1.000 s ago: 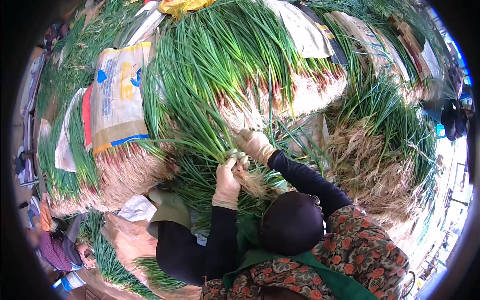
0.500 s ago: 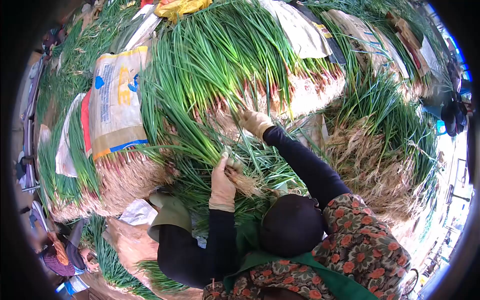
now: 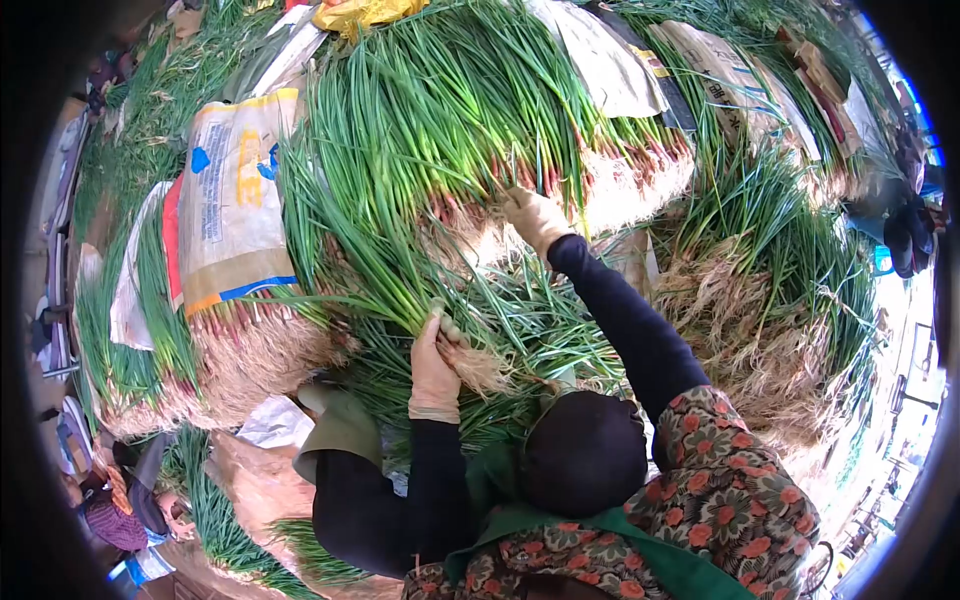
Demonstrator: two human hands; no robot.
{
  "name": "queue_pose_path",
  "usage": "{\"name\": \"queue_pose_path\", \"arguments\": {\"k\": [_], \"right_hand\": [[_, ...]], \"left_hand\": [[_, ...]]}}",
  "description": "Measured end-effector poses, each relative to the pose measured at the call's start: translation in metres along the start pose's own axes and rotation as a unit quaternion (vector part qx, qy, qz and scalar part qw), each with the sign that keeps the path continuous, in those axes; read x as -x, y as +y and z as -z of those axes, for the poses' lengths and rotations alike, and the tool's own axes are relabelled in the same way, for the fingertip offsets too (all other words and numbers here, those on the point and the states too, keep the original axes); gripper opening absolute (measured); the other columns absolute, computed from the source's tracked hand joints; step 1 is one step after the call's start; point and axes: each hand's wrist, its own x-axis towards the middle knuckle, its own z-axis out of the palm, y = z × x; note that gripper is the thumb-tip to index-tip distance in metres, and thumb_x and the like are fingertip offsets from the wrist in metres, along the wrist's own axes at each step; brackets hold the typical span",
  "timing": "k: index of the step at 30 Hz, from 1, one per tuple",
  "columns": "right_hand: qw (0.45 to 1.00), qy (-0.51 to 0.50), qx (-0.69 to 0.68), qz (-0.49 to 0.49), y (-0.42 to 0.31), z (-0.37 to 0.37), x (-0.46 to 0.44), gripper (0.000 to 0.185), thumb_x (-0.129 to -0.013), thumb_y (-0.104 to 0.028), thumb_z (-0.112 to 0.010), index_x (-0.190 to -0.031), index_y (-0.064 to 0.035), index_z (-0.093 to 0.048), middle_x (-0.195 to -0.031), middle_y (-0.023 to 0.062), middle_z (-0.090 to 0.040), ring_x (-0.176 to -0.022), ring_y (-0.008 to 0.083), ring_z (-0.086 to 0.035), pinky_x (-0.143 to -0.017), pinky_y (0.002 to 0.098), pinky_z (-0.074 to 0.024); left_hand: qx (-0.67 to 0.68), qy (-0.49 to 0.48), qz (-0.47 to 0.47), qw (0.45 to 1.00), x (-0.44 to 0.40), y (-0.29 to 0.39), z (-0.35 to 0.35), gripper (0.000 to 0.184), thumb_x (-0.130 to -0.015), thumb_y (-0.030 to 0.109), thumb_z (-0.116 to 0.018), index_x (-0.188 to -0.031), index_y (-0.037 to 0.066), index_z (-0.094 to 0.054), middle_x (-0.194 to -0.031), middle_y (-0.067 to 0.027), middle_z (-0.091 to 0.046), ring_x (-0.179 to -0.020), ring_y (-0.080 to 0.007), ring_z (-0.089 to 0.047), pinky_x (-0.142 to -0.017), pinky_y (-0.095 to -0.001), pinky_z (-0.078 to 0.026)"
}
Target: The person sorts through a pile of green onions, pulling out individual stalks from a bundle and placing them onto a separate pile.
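Observation:
A bunch of green onions (image 3: 400, 290) is in my gloved left hand (image 3: 436, 368), its fingers wrapped around the stems just above the pale roots (image 3: 482, 370). The leaves of that bunch fan away up and to the left. My right hand (image 3: 537, 220), also gloved, reaches to the lower edge of a big heap of green onions (image 3: 440, 110). Its fingers are pinched together at the reddish stem bases, on what looks like a green onion stalk; the fingertips are partly hidden among the stems.
Printed sacks (image 3: 240, 190) and a white sack (image 3: 600, 60) lie over neighbouring heaps. Loose green onions (image 3: 540, 320) lie below the main heap. To the right is a rooty pile (image 3: 740, 320). Dark boots (image 3: 908, 235) stand at far right; another person (image 3: 120, 515) is at lower left.
My right hand has moved up and to the right, onto the stems of the heap. My left hand has shifted slightly left, still gripping its bunch.

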Motion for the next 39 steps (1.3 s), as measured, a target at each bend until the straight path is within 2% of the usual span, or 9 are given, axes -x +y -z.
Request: {"name": "queue_pose_path", "arguments": {"k": [10,17,21,22,24,25,31,35,39], "right_hand": [[0.954,-0.145,-0.044,0.259,-0.047,-0.007,0.105,0.025,-0.088,-0.03,-0.055,-0.097,-0.0073,-0.061,-0.068,0.0146,-0.063,-0.063,0.0228,-0.064,-0.057,0.0346,-0.0496],[0.821,-0.354,-0.427,-0.133,-0.04,-0.02,0.089,0.031,-0.095,-0.024,-0.049,-0.116,-0.0024,-0.057,-0.103,0.0072,-0.06,-0.099,0.0126,-0.053,-0.087,0.0262,-0.0422],[0.709,-0.307,-0.601,-0.204,-0.028,-0.061,0.093,0.025,-0.089,-0.027,-0.057,-0.09,-0.0032,-0.064,-0.077,0.0019,-0.064,-0.066,0.0097,-0.057,-0.059,0.0277,-0.0471],[0.911,-0.153,-0.366,0.117,-0.006,-0.081,0.094,0.021,-0.088,-0.021,-0.054,-0.088,-0.0028,-0.064,-0.076,0.0089,-0.066,-0.066,0.0202,-0.061,-0.064,0.0336,-0.0493],[0.983,-0.115,-0.043,0.135,0.025,-0.089,0.09,0.022,-0.087,-0.022,-0.051,-0.088,-0.0033,-0.064,-0.084,0.0172,-0.065,-0.074,0.0325,-0.062,-0.07,0.0381,-0.0499],[0.987,-0.146,-0.028,-0.06,-0.005,-0.042,0.092,0.026,-0.086,-0.026,-0.049,-0.09,-0.0049,-0.064,-0.092,0.0218,-0.063,-0.084,0.0364,-0.062,-0.073,0.0388,-0.05],[0.78,-0.531,0.324,0.07,0.006,0.048,0.064,0.034,-0.087,-0.026,-0.052,-0.116,-0.0087,-0.057,-0.115,0.0116,-0.061,-0.105,0.0261,-0.058,-0.087,0.0392,-0.0473],[0.99,0.125,0.063,-0.027,0.015,0.12,-0.017,0.024,-0.091,-0.025,-0.048,-0.097,-0.0045,-0.059,-0.08,0.0157,-0.063,-0.076,0.0301,-0.06,-0.074,0.0339,-0.0482],[0.967,0.128,0.22,0.005,0.045,0.111,-0.057,0.025,-0.085,-0.03,-0.054,-0.091,-0.008,-0.062,-0.076,0.017,-0.063,-0.071,0.0316,-0.062,-0.064,0.0409,-0.0495]], "left_hand": [[-0.055,0.053,0.021,0.997,-0.007,-0.005,-0.022,0.027,-0.091,0.021,-0.056,-0.109,0.002,-0.059,-0.076,0.0002,-0.058,-0.066,-0.0092,-0.055,-0.058,-0.0247,-0.045],[-0.045,0.012,0.011,0.999,0.0,-0.026,-0.02,0.015,-0.089,0.02,-0.056,-0.08,0.008,-0.055,-0.057,0.0014,-0.044,-0.054,-0.0101,-0.046,-0.051,-0.0225,-0.037],[-0.016,-0.057,0.052,0.997,0.002,-0.022,0.003,0.017,-0.09,0.018,-0.053,-0.096,0.002,-0.056,-0.073,-0.0062,-0.054,-0.066,-0.0164,-0.054,-0.069,-0.0325,-0.049],[-0.008,-0.063,0.066,0.996,-0.003,-0.024,0.01,0.018,-0.089,0.018,-0.054,-0.097,0.002,-0.055,-0.078,-0.0075,-0.056,-0.07,-0.0177,-0.055,-0.072,-0.0347,-0.05],[0.003,-0.109,0.067,0.992,0.009,-0.019,-0.013,0.02,-0.089,0.019,-0.055,-0.101,0.002,-0.054,-0.085,-0.0085,-0.056,-0.076,-0.0191,-0.055,-0.079,-0.0391,-0.05],[0.009,-0.132,0.07,0.989,0.014,-0.018,-0.021,0.022,-0.089,0.019,-0.055,-0.102,0.003,-0.053,-0.089,-0.009,-0.056,-0.08,-0.0198,-0.055,-0.082,-0.0413,-0.05],[0.122,-0.132,-0.061,0.982,0.017,0.034,-0.04,0.036,-0.094,0.021,-0.048,-0.13,0.017,-0.044,-0.139,-0.0065,-0.041,-0.091,-0.0149,-0.058,-0.066,-0.0288,-0.049],[0.129,-0.104,0.012,0.986,0.02,0.023,-0.044,0.038,-0.095,0.02,-0.046,-0.131,0.011,-0.042,-0.116,-0.0085,-0.051,-0.063,-0.0074,-0.05,-0.059,-0.0222,-0.045],[0.168,-0.177,0.114,0.963,0.002,0.005,-0.021,0.026,-0.093,0.018,-0.051,-0.115,0.005,-0.054,-0.065,0.005,-0.043,-0.059,-0.0064,-0.044,-0.056,-0.0225,-0.04]]}}
